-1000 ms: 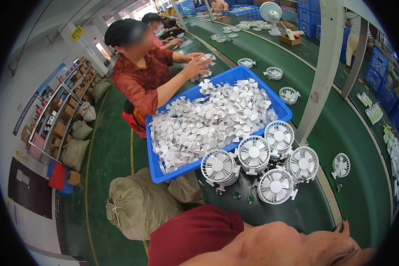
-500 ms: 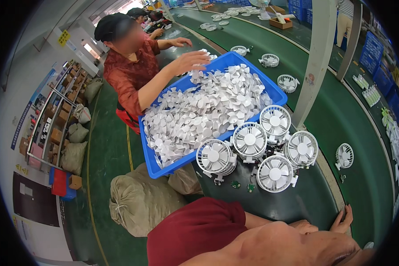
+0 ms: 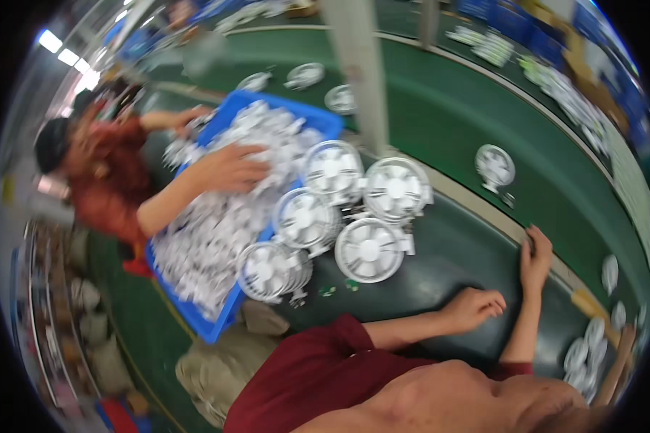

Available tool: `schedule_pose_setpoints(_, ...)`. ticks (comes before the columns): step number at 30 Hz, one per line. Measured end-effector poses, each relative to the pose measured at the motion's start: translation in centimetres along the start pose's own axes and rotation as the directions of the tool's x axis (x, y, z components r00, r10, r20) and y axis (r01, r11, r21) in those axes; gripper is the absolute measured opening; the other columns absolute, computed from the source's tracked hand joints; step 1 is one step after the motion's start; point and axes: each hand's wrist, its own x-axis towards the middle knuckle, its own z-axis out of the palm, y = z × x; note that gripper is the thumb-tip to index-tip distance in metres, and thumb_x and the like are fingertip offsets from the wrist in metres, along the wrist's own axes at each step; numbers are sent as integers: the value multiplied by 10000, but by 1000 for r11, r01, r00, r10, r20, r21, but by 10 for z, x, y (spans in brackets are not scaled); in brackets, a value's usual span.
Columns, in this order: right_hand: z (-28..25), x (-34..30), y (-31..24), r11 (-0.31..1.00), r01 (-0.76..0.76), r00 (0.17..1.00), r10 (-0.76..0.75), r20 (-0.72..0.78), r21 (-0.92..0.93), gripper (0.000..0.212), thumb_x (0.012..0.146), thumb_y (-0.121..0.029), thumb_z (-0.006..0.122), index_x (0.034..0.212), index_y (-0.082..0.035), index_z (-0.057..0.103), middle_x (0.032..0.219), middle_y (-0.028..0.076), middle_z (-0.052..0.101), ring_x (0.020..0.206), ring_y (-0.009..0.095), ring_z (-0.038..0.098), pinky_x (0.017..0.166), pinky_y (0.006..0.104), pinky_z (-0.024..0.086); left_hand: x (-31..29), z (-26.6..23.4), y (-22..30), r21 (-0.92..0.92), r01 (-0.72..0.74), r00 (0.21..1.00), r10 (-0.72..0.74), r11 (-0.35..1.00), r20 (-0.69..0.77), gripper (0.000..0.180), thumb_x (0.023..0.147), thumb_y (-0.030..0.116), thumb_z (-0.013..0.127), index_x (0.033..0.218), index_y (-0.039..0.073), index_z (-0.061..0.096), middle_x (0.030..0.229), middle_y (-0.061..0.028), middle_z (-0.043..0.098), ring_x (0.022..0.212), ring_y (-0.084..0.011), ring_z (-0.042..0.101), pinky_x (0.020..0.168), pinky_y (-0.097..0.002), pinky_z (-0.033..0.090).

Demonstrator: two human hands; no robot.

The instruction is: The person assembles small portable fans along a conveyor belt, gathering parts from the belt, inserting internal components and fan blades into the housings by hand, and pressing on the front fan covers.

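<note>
My left hand [image 3: 474,309] lies over the dark green worktop [image 3: 448,263], its fingers curled in loosely and nothing visible in them. Farther right, my right hand [image 3: 536,258] rests at the worktop's edge beside the conveyor belt [image 3: 448,137], fingers extended and holding nothing. Left of my hands, white round fan housings stand in several stacks, the nearest fan stack [image 3: 369,250] closest to my left hand. Small green circuit boards [image 3: 352,286] lie in front of them. On the belt beyond my right hand is a single fan housing [image 3: 495,167].
A blue crate [image 3: 208,328] heaped with white fan blades [image 3: 213,245] stands left of the stacks. A co-worker [image 3: 108,177] reaches over it. A white post [image 3: 361,79] rises by the belt. More fans [image 3: 588,353] and another person's arm [image 3: 617,364] are at lower right.
The view has swung right, so the crate and fans sit farther left. My left hand has lifted into clearer view with curled fingers. The co-worker's hand is now over the blades.
</note>
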Motion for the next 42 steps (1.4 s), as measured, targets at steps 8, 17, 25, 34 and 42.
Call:
schedule_pose_setpoints(8,1,-8,14,999,-23,999,22,39,33,274,865,-76,593,1134,-27,605,1242,157,580,1169,330,517,995,395,391,-5,2,7,46,-76,997,76,996,2,162,812,-35,501,942,15,584,748,-93,646,682,-204,642,650,-319,511)
schedule_pose_setpoints(17,17,73,-55,982,174,974,-183,134,74,630,820,-162,669,1394,-123,412,1500,192,273,1349,387,301,1087,453,284,-23,-3,59,154,-192,974,207,969,-87,169,741,-23,509,896,10,570,718,-90,634,647,-212,625,577,-320,479)
schedule_pose_setpoints(25,85,112,-19,970,182,979,-163,126,-160,566,753,-125,727,1283,-94,530,1457,238,313,1290,419,361,1058,483,331,-19,2,45,110,-130,988,139,985,-74,166,725,-31,503,868,20,571,705,-87,632,640,-221,631,569,-333,483)
schedule_pose_setpoints(34,137,179,-43,979,202,976,-202,-82,-11,348,676,-173,686,1014,-98,651,1330,330,428,1235,462,428,1021,493,371,0,-3,7,310,-135,990,116,941,81,152,732,-23,533,858,54,568,767,-117,624,733,-293,642,655,-401,510)
schedule_pose_setpoints(42,167,219,-165,825,425,905,-401,-142,374,238,747,-156,691,957,-50,660,1256,219,563,1158,371,519,976,434,406,-14,7,-6,414,-52,998,56,909,3,29,658,42,596,671,51,620,693,-168,609,679,-359,604,618,-457,469)
